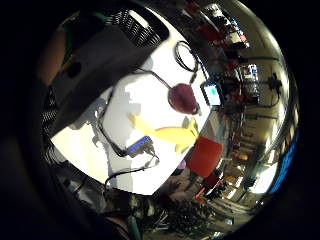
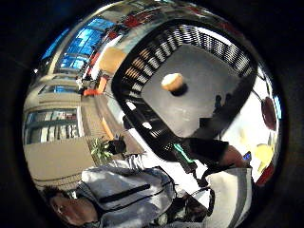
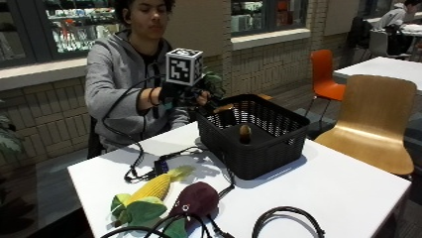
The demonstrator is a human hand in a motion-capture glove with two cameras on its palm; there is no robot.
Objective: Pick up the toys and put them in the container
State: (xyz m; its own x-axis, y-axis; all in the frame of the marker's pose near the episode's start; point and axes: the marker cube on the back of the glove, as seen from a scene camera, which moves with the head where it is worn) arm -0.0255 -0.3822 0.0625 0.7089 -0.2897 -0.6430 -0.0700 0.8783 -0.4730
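Note:
A black mesh basket (image 3: 264,163) stands on the white table (image 3: 342,198). A small tan toy (image 3: 244,133) sits inside it on the basket floor, also seen in the thumb side view (image 2: 172,81). My gloved right hand (image 3: 188,94) hovers over the basket's rim on the person's side, fingers relaxed and holding nothing. A yellow corn toy (image 3: 155,186) with green leaves and a dark purple eggplant toy (image 3: 194,198) lie near the table's front left edge, well away from the hand. The little finger side view shows the corn (image 1: 172,134) and eggplant (image 1: 183,98) beside the basket (image 1: 132,25).
A small black hub (image 3: 161,163) and black cables (image 3: 287,215) lie on the table between the basket and the toys. A wooden chair (image 3: 376,119) and an orange chair (image 3: 326,74) stand to the right of the table.

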